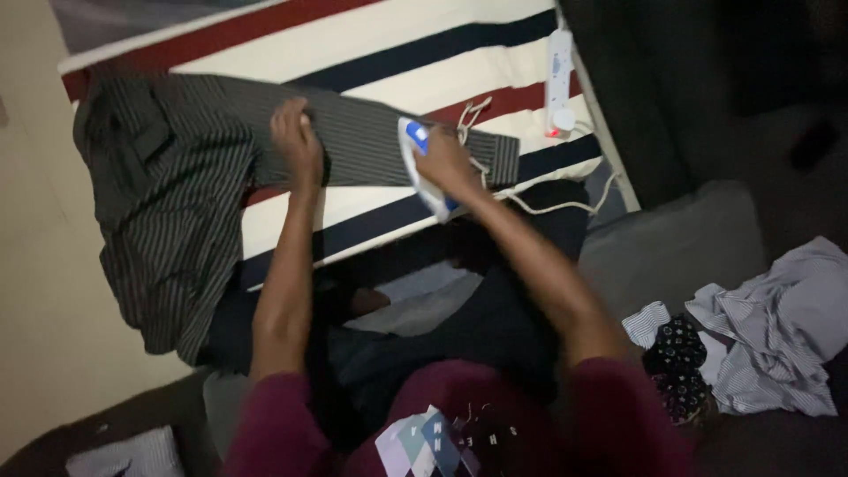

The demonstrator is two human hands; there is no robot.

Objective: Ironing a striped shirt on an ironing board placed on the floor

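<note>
I see my right hand [442, 163] clenched around the handle of a white and blue iron [422, 168] resting on the sleeve of a dark striped shirt [177, 194]. At nine o'clock from it, my left hand [298, 146] presses flat, fingers released, on that sleeve. The shirt lies across a striped cloth [424, 53]. A white power strip [559, 75] sits at two o'clock, and crumpled clothes [760, 327] lie at four o'clock.

White power strip [559, 66], crumpled striped clothes [773, 331], grey cushion [671, 243], dark patterned cloth [676, 362]
</note>
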